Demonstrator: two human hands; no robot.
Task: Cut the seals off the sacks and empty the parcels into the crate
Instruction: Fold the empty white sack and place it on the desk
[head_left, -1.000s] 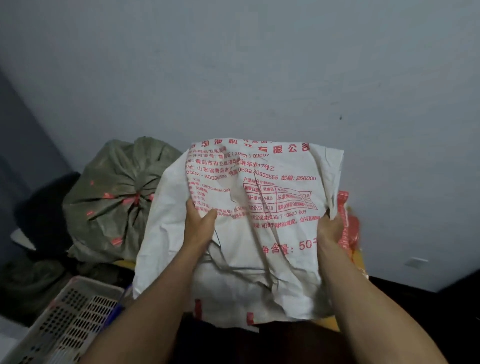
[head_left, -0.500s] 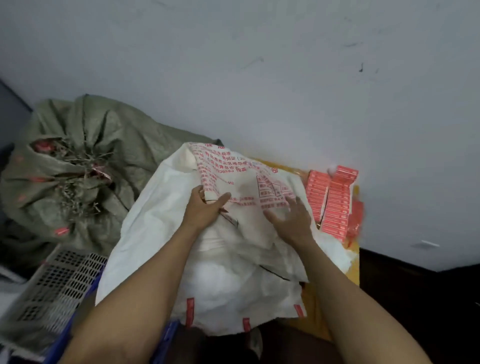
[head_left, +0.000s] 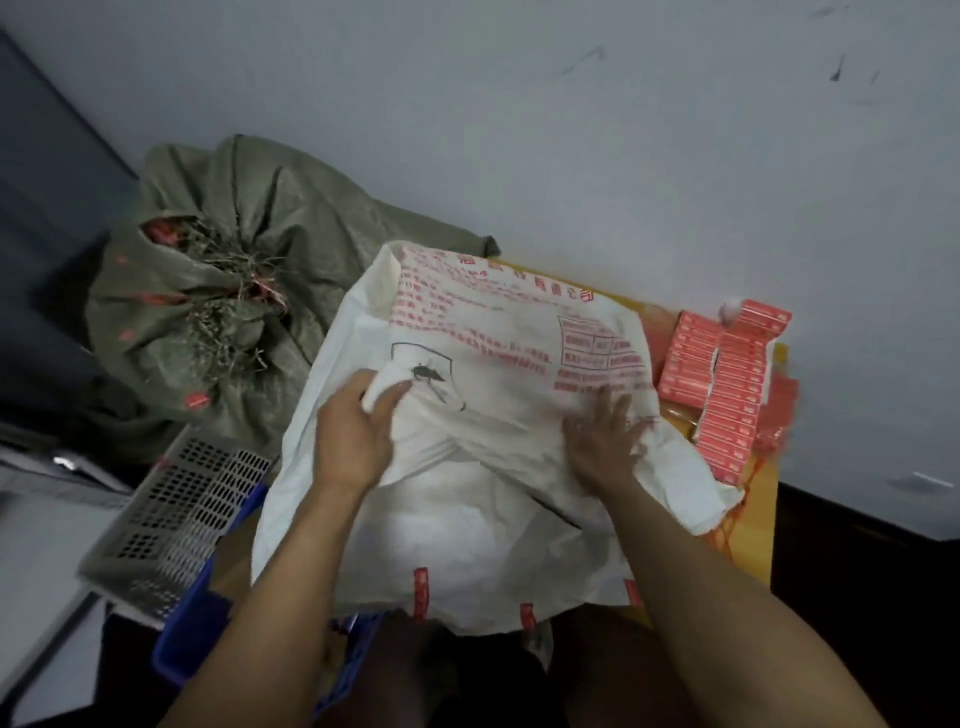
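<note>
moved: right hand (head_left: 602, 436) slid rightward, now flat and spread on white sack (head_left: 467, 467) | left hand (head_left: 358, 426) grip: pinching a fold | crate (head_left: 208, 613): lower left, nearer left hand

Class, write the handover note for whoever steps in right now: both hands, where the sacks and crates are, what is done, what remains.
Left hand: pinching a fold of the white sack.
Right hand: open, flat on the same sack.
White sack lies limp and looks emptied, spread over the yellow surface, its lower edge over the blue crate.
Grey crate sits left of it.
Green sack behind, mouth gathered, looks full.
Red packets stacked at right.
Left: set the white sack aside, open and empty the green one.
</note>
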